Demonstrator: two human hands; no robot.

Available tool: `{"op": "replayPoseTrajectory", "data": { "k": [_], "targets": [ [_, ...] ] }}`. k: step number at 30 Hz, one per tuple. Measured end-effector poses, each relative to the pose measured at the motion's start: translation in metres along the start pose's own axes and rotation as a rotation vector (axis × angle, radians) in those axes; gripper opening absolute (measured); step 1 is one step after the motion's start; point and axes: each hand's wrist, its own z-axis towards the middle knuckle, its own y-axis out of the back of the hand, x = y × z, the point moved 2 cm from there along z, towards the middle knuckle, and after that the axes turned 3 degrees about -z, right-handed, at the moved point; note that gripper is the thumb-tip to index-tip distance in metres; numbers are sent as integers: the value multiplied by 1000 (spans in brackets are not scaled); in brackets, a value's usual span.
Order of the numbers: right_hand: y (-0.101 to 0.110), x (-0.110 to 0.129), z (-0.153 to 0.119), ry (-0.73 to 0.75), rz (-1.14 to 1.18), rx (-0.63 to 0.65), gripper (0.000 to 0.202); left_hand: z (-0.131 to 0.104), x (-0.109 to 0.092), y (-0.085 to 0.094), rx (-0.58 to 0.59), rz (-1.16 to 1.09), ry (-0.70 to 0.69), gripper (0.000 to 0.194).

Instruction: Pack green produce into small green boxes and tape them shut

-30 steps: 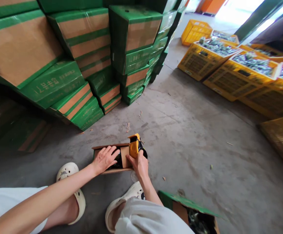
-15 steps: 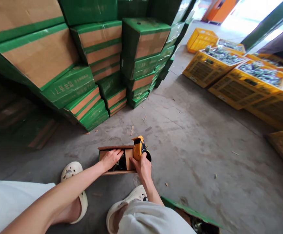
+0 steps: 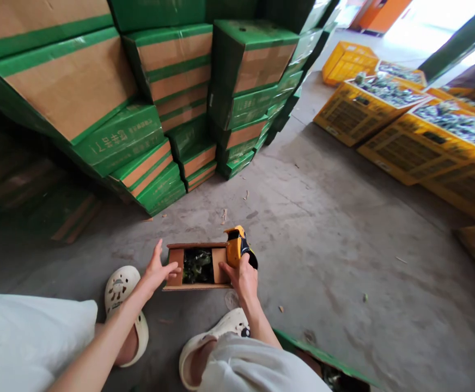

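Observation:
A cardboard box [image 3: 199,287] sits on the floor before my feet with its top flaps parted. Dark green, leafy-looking contents [image 3: 198,265] show in its middle, between two folded end flaps. My left hand [image 3: 159,269] is at the box's left end, fingers spread, with its fingertips at the left flap [image 3: 176,257]. At the right end, my right hand [image 3: 243,275] grips a yellow and black tape dispenser [image 3: 234,247]. Its thumb reaches onto the right flap [image 3: 219,256].
Green and brown cartons [image 3: 188,71] are stacked high at the left and ahead. Yellow crates [image 3: 401,144] filled with greenish pieces line the right side. Another green-edged box [image 3: 323,356] stands by my right knee. Scraps lie on the concrete floor [image 3: 303,228].
My left hand has come out from over the box's contents and moved left to its left end, fingers now spread. My right hand still holds the tape dispenser at the right end.

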Motion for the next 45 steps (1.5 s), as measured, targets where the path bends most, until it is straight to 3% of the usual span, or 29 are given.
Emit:
{"op": "replayPoseTrajectory", "data": {
  "k": [3,8,13,15,17,23,28,31,33,36,40,42,45],
  "targets": [
    [4,4,1,13,-69,43,43,4,-1,-19,131,-177,257,117],
    [8,8,4,-11,-160,163,45,9,-22,-20,278,-244,350,110],
    [14,11,5,-7,-174,185,50,13,-34,-21,157,-57,411,97],
    [15,10,5,-19,-181,187,47,15,-35,-23,162,-36,435,79],
    [16,8,5,-18,-177,189,43,16,-37,-21,208,-36,439,73],
    [9,1,4,-44,-105,177,40,20,-29,-5,180,247,330,96],
    [5,-8,10,-56,-1,183,39,26,-8,-3,117,494,88,78],
    [9,-15,14,-82,120,204,35,31,-1,-1,143,501,58,72],
    [15,-15,15,-90,147,102,34,34,1,0,148,499,58,71],
    [19,-2,17,58,97,-133,33,38,4,0,131,506,44,72],
    [10,25,22,338,-59,-151,28,37,4,-1,90,560,13,78],
    [6,32,24,391,-121,-132,25,25,0,0,-1,656,-95,81],
    [3,33,27,399,-152,-114,24,-16,-4,-4,-204,847,-399,75]
  ]
}}
